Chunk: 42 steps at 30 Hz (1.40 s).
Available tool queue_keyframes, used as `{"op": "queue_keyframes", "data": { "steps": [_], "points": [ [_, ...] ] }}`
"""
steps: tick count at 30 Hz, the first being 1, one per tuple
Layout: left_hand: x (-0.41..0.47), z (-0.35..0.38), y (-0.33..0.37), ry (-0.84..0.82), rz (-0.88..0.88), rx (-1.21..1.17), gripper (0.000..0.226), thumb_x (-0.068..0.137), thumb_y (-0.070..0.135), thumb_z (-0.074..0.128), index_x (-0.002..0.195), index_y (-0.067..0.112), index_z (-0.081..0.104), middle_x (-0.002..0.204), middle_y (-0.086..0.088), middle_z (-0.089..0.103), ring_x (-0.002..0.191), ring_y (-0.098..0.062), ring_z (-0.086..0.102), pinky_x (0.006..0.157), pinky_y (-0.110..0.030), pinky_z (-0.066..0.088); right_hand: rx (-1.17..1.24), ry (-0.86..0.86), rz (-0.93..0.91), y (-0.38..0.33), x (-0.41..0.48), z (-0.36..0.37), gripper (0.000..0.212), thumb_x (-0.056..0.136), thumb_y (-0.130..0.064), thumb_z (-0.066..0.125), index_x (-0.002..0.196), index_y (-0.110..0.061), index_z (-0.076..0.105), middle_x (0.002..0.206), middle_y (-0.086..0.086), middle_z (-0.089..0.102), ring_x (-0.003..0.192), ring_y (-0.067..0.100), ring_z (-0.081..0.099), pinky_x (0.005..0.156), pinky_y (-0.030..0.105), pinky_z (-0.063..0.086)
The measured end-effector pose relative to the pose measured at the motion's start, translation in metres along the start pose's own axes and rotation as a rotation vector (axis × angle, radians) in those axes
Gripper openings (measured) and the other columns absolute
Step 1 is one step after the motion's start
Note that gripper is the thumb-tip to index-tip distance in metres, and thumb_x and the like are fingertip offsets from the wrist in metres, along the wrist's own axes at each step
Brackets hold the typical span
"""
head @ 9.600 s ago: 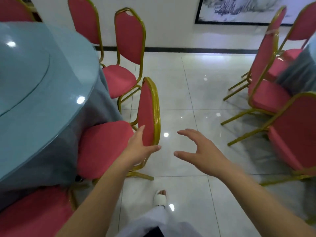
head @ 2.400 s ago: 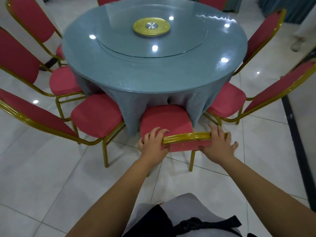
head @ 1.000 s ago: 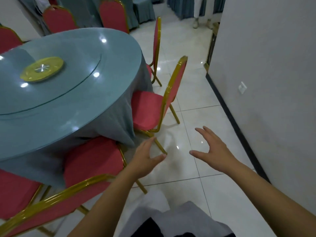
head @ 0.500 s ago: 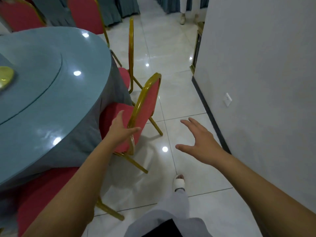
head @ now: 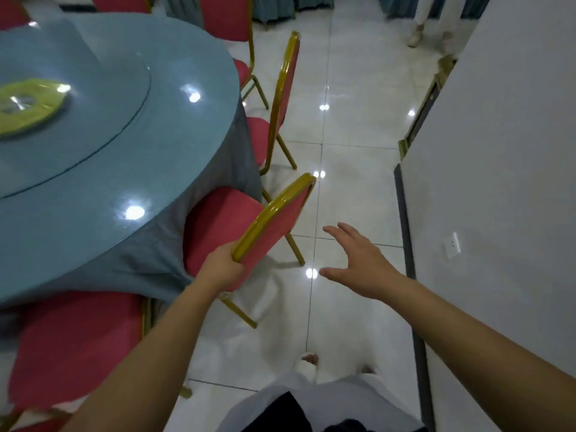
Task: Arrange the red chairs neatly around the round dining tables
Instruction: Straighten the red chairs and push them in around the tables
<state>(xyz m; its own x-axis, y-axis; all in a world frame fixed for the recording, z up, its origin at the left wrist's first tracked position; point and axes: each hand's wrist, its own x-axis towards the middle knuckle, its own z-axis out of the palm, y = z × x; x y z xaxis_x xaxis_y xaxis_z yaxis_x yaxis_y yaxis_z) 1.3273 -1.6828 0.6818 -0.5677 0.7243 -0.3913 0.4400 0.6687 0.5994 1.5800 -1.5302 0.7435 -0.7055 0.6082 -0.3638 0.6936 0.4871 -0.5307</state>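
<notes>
Facing table (head: 174, 169), chair (head: 274, 227) in left hand (head: 222, 270)

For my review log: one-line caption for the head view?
Left hand grips the gold-framed backrest of a red chair beside the round blue table; right hand hovers open.

The table (head: 124, 157) lies to your left, the wall (head: 514, 182) to your right, with the floor (head: 352, 135) between. The chair (head: 274, 226) in your left hand (head: 223, 271) stands just ahead, seat at the table's edge. A second chair (head: 285, 88) stands beyond it, and a third chair (head: 78, 344) sits nearer you, on the left.
</notes>
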Motion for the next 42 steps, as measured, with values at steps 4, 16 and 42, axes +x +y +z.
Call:
{"op": "queue_keyframes", "data": {
  "steps": [4,16,42],
  "points": [
    [-0.01,0.003,0.01,0.053,-0.102,0.129,0.024,0.077,0.008,0.057,0.089,0.027,0.067,0.084,-0.003,0.067,0.084,-0.028,0.064,0.069,-0.028,0.046,-0.12,-0.018,-0.166,-0.003,0.055,-0.023,0.091,0.083,-0.048,0.074,0.155,-0.036,0.021,0.166,0.002,0.014,0.149,0.027,0.021,0.117,0.051,0.027],
    [-0.157,0.092,0.035,-0.054,-0.399,0.093,0.073,0.075,0.0,0.056,0.131,0.046,0.058,0.104,0.01,0.063,0.092,-0.014,0.056,0.073,-0.026,0.042,-0.5,-0.515,-0.61,0.072,0.101,-0.018,0.067,0.079,-0.047,0.077,0.138,-0.047,0.045,0.144,-0.007,0.049,0.124,0.019,0.053,0.102,0.042,0.046],
    [-0.164,0.138,0.044,0.475,-0.392,-0.087,0.027,0.081,0.018,0.078,0.1,0.035,0.07,0.103,0.017,0.064,0.099,-0.006,0.055,0.101,-0.044,0.039,-0.58,-0.398,-0.66,0.076,0.118,-0.014,0.028,0.09,-0.044,0.064,0.117,-0.051,0.064,0.151,-0.007,0.04,0.138,0.029,0.032,0.112,0.062,0.019]
  ]
}}
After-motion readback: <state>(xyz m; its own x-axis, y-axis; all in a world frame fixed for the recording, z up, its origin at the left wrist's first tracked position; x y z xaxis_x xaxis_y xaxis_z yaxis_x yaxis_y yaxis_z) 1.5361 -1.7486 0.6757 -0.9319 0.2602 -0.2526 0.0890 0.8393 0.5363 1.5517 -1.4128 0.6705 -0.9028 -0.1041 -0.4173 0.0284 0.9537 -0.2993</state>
